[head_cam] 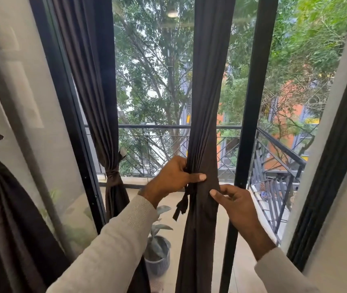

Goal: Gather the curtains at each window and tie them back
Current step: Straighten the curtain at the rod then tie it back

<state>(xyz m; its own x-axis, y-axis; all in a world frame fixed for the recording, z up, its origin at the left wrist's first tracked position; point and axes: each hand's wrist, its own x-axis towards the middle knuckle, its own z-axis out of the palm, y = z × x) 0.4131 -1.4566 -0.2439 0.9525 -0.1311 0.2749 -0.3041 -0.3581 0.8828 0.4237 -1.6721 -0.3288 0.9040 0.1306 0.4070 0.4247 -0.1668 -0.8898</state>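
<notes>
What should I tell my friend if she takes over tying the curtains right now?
Left hand grips the gathered middle curtain, thumb across the front.
Right hand pinches the same bundle just below.
The tie strap dangles loose under the left hand, not yet wrapped around.
Done: the curtain to the left is tied, and so is the one at the far left edge.
Left: wrap and knot the strap around the middle curtain.

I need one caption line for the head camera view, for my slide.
Both hands, left hand and right hand, gather the dark curtain at the balcony window, tie strap dangling.
</notes>
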